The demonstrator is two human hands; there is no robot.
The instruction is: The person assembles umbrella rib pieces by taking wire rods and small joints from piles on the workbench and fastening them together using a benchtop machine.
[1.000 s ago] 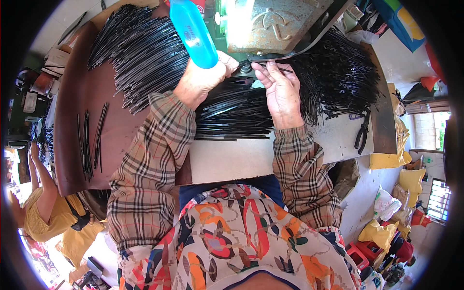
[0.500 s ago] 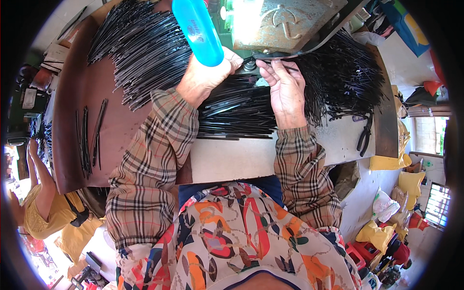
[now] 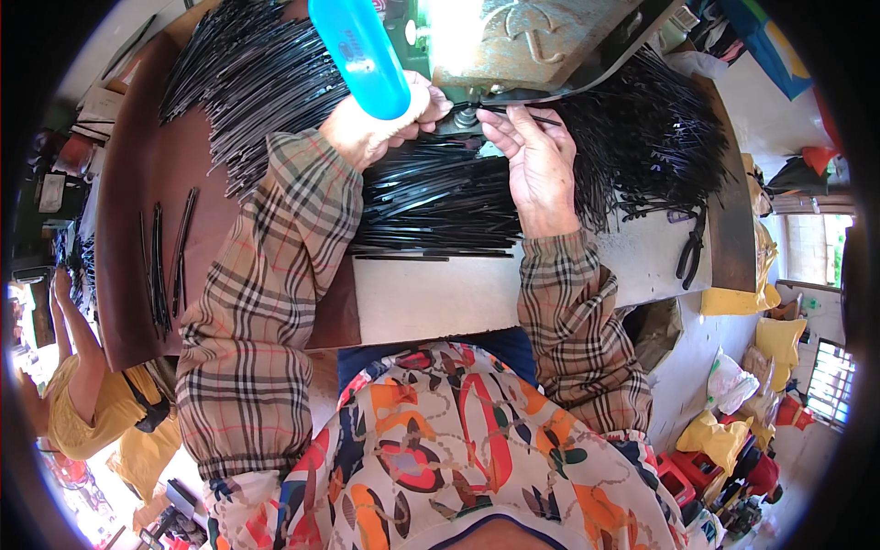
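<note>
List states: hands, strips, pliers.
Left hand: fingers curled, grip unclear
Right hand: pinching
Black strip: held in the right hand
Middle strip pile: lying roughly sideways
Left strip pile: lying diagonally
Right strip pile: loose, splayed
Pliers: lying down, handles slightly parted

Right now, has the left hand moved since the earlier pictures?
Yes: against the blue bottle, the left hand has shifted slightly leftward and forward.

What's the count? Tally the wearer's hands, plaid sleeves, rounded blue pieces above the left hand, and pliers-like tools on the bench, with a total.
Wearer's hands: 2
Plaid sleeves: 2
Rounded blue piece: 1
Pliers-like tool: 1
Total: 6
</note>
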